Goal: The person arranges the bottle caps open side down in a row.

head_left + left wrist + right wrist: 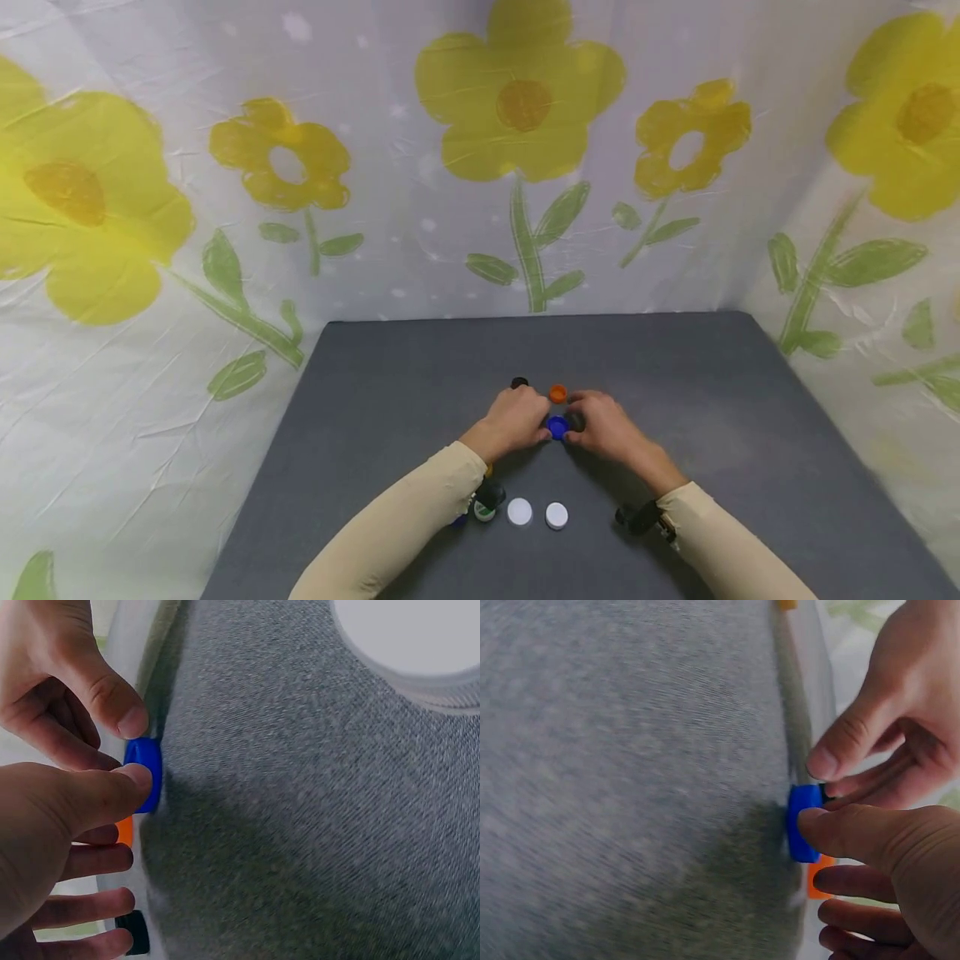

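Beige sleeves (397, 521) — blue cap (557, 428) between left hand (516, 420) and right hand (607, 429) — grips unclear

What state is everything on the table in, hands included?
Blue cap: hollow side up
Left hand: touching blue cap, grip unclear
Right hand: touching blue cap, grip unclear
Orange cap: hollow side up
Black cap: partly hidden, facing unclear
Left white cap: flat face up
Right white cap: flat face up
Green-white cap: partly hidden
Yellow item: mostly hidden, unclear
Second blue item: mostly hidden, unclear
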A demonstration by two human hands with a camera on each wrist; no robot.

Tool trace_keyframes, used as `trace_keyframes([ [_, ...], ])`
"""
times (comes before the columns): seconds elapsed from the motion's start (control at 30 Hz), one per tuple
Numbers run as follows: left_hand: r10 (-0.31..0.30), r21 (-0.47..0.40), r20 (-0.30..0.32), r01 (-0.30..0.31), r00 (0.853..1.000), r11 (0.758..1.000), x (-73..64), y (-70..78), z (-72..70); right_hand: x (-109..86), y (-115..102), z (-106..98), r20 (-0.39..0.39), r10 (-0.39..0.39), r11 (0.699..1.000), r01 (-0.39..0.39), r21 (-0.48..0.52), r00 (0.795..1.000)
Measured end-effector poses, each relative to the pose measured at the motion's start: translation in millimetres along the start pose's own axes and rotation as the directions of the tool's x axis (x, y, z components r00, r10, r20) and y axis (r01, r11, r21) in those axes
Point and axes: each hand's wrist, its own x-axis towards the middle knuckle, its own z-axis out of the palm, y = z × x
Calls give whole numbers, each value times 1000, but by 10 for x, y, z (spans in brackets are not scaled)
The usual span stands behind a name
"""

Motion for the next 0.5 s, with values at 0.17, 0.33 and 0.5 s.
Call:
trace_keyframes([
  [0.17, -3, -6, -8, 3, 1000, 1000, 7, 21, 45, -15, -6, 71, -13, -17, 1000, 17, 16, 1000],
  [0.33, 16, -17, -34, -16, 999, 1000, 8, 2, 89, -36, -20, 74, -28, -30, 999, 31, 26, 999],
  [0.5, 27, -62, -63, -31, 998, 998, -38, -49, 37, -44, -60, 10, -47, -55, 997, 57, 45, 997],
])
